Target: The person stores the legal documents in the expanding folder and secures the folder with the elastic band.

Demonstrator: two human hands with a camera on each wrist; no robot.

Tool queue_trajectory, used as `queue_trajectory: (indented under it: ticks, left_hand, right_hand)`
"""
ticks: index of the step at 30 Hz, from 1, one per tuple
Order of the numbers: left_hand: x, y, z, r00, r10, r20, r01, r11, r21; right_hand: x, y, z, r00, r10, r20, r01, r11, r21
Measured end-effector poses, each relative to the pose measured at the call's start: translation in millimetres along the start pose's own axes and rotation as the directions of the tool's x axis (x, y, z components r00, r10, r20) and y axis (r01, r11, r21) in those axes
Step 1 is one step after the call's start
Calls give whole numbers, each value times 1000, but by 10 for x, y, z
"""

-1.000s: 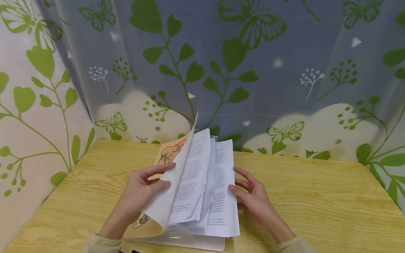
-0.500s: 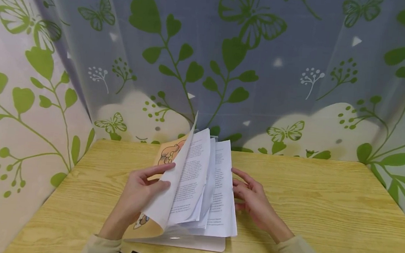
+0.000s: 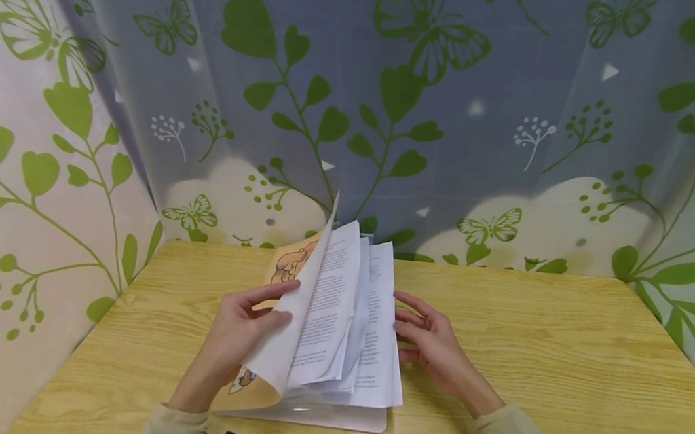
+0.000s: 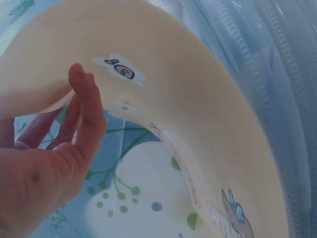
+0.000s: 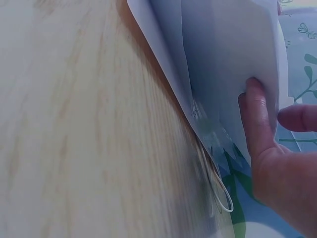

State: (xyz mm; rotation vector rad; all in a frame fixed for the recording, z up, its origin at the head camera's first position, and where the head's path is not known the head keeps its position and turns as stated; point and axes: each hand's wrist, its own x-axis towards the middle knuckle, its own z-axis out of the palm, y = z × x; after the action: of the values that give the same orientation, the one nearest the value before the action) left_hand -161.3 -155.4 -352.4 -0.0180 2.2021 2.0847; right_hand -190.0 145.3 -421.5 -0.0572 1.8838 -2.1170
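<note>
A folder lies on the wooden table in the head view, its peach cartoon-printed cover (image 3: pixel 287 263) lifted and curling at the left. My left hand (image 3: pixel 244 321) pinches this cover, fingers on the printed side and thumb on the white inside. Printed sheets (image 3: pixel 328 311) fan out inside, with a rightmost sheet (image 3: pixel 379 356) jutting past the others. Against its outer edge rests my right hand (image 3: pixel 435 346), fingers fairly straight. From the right wrist, fingers (image 5: pixel 257 116) press the sheet's underside, with another fingertip by its edge. Clear pockets (image 4: pixel 270 69) show beside the cover in the left wrist view.
Below the pages, the folder's pale back cover (image 3: pixel 338 417) rests on the table (image 3: pixel 545 355). A curtain (image 3: pixel 451 150) with leaves and butterflies hangs behind the table's far edge and along both sides.
The rightmost sheet has slid left, further in among the others. My right hand has shifted slightly left, its thumb moving from the sheet's face to the edge. The left hand stays put.
</note>
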Motion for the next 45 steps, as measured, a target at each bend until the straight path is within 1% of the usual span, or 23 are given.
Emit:
queue_trajectory:
  ticks: [8,14,21,29,35,45]
  left_hand:
    - [0,-13,-4,1000,19,9,-19,1000,6]
    - [-7,-15,-2,1000,19,15,-19,1000,5]
    - [1,-21,3,1000,14,11,-14,1000,11]
    - [13,-32,6,1000,20,22,-20,1000,6]
    - [18,-34,9,999,24,25,-24,1000,1]
    - [19,-39,10,999,20,24,-20,1000,-1]
  right_hand:
    - [21,15,-18,1000,-23,8,23,1000,-4]
    - [23,19,-14,999,-20,35,20,1000,10]
    - [41,32,16,1000,-12,26,11,1000,18]
    - [59,52,63,1000,-1,23,1,1000,26]
    - [71,58,104,1000,4,23,-4,1000,12]
    - [95,74,141,999,2,45,-2,1000,9]
